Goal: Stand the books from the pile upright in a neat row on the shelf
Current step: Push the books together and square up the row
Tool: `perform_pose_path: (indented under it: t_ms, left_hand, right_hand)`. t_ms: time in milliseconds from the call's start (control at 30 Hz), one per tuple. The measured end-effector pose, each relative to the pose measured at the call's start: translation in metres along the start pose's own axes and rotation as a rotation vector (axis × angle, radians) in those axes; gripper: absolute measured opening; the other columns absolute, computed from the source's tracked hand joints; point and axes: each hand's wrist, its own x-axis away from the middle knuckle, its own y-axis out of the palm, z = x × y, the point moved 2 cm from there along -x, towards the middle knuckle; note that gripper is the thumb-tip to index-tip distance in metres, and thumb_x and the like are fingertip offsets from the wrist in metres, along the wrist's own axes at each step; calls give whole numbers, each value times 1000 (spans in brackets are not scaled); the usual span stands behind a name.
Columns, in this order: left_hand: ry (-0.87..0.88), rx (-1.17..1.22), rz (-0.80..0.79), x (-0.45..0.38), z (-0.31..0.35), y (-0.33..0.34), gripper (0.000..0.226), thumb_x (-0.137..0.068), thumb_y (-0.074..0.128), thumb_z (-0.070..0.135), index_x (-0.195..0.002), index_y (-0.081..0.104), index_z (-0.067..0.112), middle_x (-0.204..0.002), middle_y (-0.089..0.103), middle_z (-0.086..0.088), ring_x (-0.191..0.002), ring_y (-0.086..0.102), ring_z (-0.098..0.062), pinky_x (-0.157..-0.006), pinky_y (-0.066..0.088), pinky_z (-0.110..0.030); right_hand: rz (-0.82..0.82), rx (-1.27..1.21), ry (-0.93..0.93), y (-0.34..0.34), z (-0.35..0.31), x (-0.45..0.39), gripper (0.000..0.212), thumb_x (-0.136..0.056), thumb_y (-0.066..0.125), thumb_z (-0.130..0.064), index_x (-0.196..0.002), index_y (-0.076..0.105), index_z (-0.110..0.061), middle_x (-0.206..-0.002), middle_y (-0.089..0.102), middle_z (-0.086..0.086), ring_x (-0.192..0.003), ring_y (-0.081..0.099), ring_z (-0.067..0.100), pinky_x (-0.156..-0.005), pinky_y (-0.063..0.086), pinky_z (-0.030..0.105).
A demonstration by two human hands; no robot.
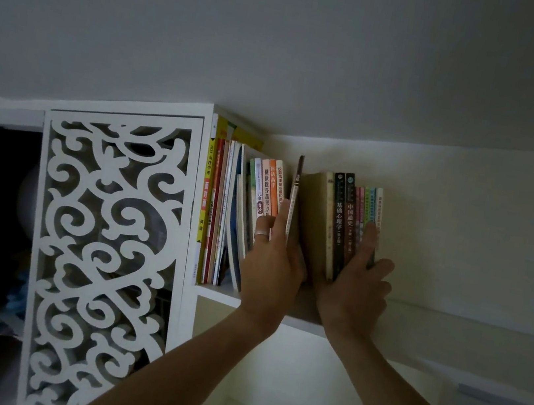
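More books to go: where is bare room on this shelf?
Free: the shelf right of the right group of books, and the narrow gap beside the thin brown book. Crowded: left books lean against the cabinet side.

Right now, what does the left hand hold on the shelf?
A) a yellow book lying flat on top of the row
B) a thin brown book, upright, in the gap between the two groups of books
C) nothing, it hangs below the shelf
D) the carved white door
B: the left hand has its grip on the thin brown book, which stands upright in the gap between the left group and the right group.
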Motion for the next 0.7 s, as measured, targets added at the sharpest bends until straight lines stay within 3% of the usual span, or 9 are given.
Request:
perform_pose_path:
  t_ms: [133, 367, 467, 600, 700]
  left_hand:
    - [10, -61, 40, 2, 2, 7, 61, -105, 58, 24, -160, 33, 20, -154, 47, -14, -104, 72, -27, -77, 63, -36]
    - [-43, -165, 98, -5, -13, 35, 49, -100, 58, 33, -145, 49, 17, -143, 48, -17, -125, 52, -35, -97, 53, -54]
    - [25, -258, 80, -4, -27, 45, 56, -103, 47, 42, -154, 41, 18, -157, 36, -18, -140, 39, -38, -108, 41, -57]
    - [190, -314, -1, -1, -44, 44, 73, -107, 36, 51, -166, 13, 14, -173, 7, -15, -156, 18, -35, -123, 25, -55]
    - [293, -221, -39, 2, -52, 34, 70, -108, 32, 43, -165, 11, 11, -174, -2, -13, -160, 5, -31, -125, 20, -57]
  right_hand:
    - [71, 13, 80, -1, 1, 2, 123, -71, 89, -45, -155, -1, -38, -130, 38, 23, -103, 52, 44, -81, 54, 54]
    - [69, -15, 51, 0, 0, 4, 121, -72, 86, -45, -155, -2, -39, -128, 38, 20, -103, 52, 42, -80, 54, 52]
    - [61, -24, 31, 0, 1, 4, 122, -72, 86, -49, -156, -2, -39, -129, 39, 18, -103, 54, 39, -79, 56, 50]
    - [32, -36, -22, 2, 2, 4, 121, -73, 81, -61, -156, -5, -39, -128, 40, 16, -101, 56, 35, -71, 54, 41]
    - [11, -42, -69, 3, -3, 6, 120, -72, 75, -71, -157, -3, -37, -127, 42, 15, -98, 58, 33, -67, 53, 38]
